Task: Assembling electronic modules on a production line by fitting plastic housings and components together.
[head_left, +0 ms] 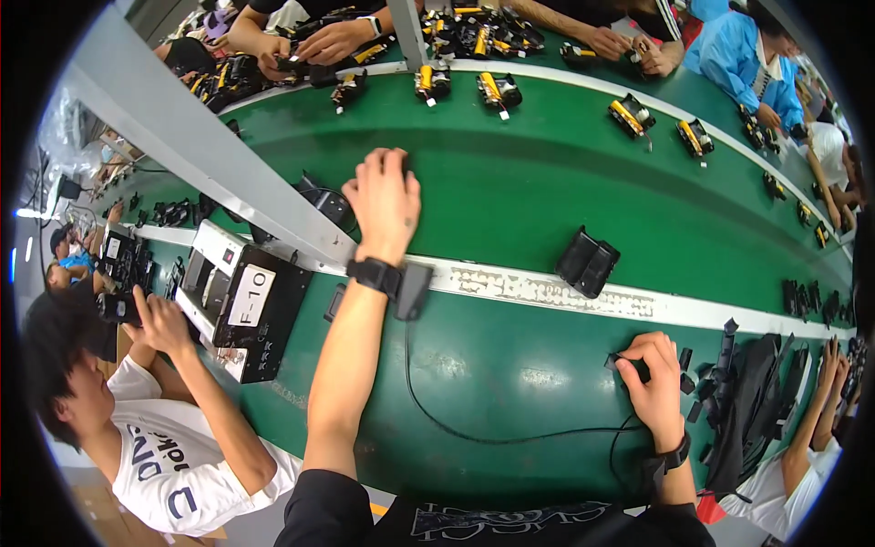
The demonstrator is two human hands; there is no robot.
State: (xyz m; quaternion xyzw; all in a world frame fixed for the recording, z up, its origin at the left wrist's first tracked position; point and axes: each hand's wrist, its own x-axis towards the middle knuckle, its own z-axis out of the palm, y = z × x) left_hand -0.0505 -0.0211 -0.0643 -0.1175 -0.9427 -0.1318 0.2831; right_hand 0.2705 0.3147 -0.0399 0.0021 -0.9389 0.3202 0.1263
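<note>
My left hand (385, 205) reaches out over the green conveyor belt (510, 173), back upward and fingers bent. A dark bit shows between its thumb and forefinger; the rest is hidden under the hand. Close to my right edge of the bench, my right hand (654, 387) pinches a small black plastic piece (623, 362) between thumb and fingers. Between the hands, a curved black plastic housing (588, 262) rests across the belt's pale metal rail (492, 279). Black straps circle both wrists; a black box (415, 292) is at the left one, with a thin cable (483, 441) running rightward.
A grey post (219, 137) slants down just left of my left arm. Beyond it stands a black-and-white machine (241, 301), near a person in white. Several yellow-and-black assemblies (499, 89) lie along the belt's far side, where co-workers sit. Black strips (752, 410) pile up at right.
</note>
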